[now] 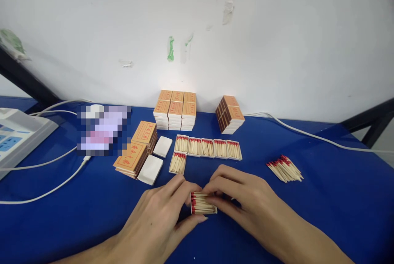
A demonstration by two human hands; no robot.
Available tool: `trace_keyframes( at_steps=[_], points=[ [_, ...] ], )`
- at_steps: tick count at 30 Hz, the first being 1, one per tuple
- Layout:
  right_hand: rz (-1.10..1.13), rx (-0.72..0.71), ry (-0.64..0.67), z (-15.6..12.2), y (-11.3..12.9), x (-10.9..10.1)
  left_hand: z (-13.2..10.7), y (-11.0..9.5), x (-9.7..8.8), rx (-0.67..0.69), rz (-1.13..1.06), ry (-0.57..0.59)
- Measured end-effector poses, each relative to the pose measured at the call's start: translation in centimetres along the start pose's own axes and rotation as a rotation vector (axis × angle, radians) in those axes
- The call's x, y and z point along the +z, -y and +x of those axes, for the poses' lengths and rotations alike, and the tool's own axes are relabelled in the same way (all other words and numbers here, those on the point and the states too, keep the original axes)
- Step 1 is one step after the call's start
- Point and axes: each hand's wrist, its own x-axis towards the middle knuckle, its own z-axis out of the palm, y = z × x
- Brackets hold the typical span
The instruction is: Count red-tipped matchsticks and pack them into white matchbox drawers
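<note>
My left hand (160, 210) is closed around a small white matchbox tray (191, 204), its thumb along the near side and its fingers at the far side. Wooden matches (200, 203) with red heads fill that tray, heads toward the left. Over the tray's right end, my right hand (246, 194) has thumb and fingers closed on the ends of the matches. Beyond the hands stands another filled tray (177, 163), below a row of several filled trays (207, 147). A loose pile of matches (285, 169) lies to the right.
Orange matchbox sleeves (131, 158) are stacked at the left, beside white trays (150, 169) whose contents do not show. Stacked matchboxes (175, 109) and a second stack (230, 113) stand near the wall. White cables (66, 195), a pixelated object (103, 128) and a power strip (18, 141) occupy the left.
</note>
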Motion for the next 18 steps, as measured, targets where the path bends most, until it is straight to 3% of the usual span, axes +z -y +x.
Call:
trace_keyframes(
  at_steps=[10,18],
  points=[
    [-0.003,-0.002,-0.027,0.1,0.3,-0.2,0.0,0.2,0.1,-0.003,-0.004,0.006],
    [-0.006,0.018,-0.022,0.1,0.7,1.2,-0.3,0.3,0.1,0.011,0.011,0.017]
  ],
)
